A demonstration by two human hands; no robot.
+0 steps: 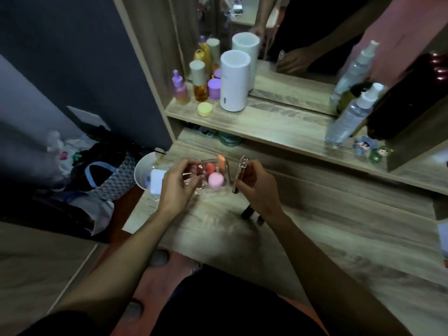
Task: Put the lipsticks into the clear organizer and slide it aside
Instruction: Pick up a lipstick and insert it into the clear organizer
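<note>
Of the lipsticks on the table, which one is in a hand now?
The clear-capped lipstick, held upright in the right hand beside the clear organizer. The dark lipsticks lie loose on the table near the right wrist.

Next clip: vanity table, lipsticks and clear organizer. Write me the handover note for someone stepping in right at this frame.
Left hand: gripping the left side of the clear organizer, which sits on the wooden table.
Right hand: holding a clear-capped lipstick upright, just right of the organizer and not yet inside.
Organizer: already holds pink and orange items; what they are is too blurred to tell.
Still out: dark lipsticks lying on the table by the right wrist; their number is unclear.
Left to do: insert the held lipstick, add the dark ones, then slide the organizer aside.
</note>
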